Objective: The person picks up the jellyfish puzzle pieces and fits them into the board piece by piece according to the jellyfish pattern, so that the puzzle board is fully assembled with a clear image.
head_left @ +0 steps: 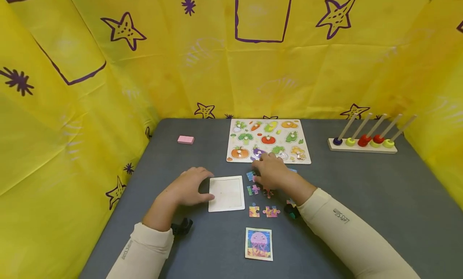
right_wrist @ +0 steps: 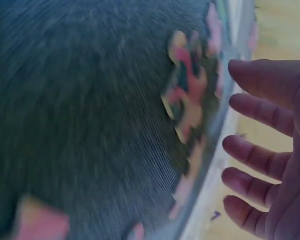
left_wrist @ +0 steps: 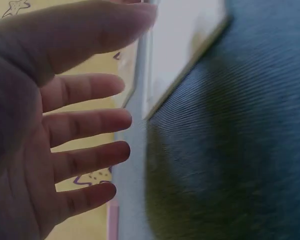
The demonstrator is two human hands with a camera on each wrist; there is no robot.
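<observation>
At the left side of a square white puzzle frame is my left hand, thumb and fingers spread apart near its edge. In the left wrist view the left hand shows straight fingers with nothing in them. My right hand hovers over several loose jigsaw pieces and partly hides some of them. The right wrist view shows the right hand with extended, separate fingers above blurred puzzle pieces. A small jellyfish picture card lies nearest to me.
Behind the pieces lies a vegetable peg puzzle board. A pink block sits at the back left. At the back right stands a wooden peg stand with coloured rings. Yellow cloth hangs around the grey table.
</observation>
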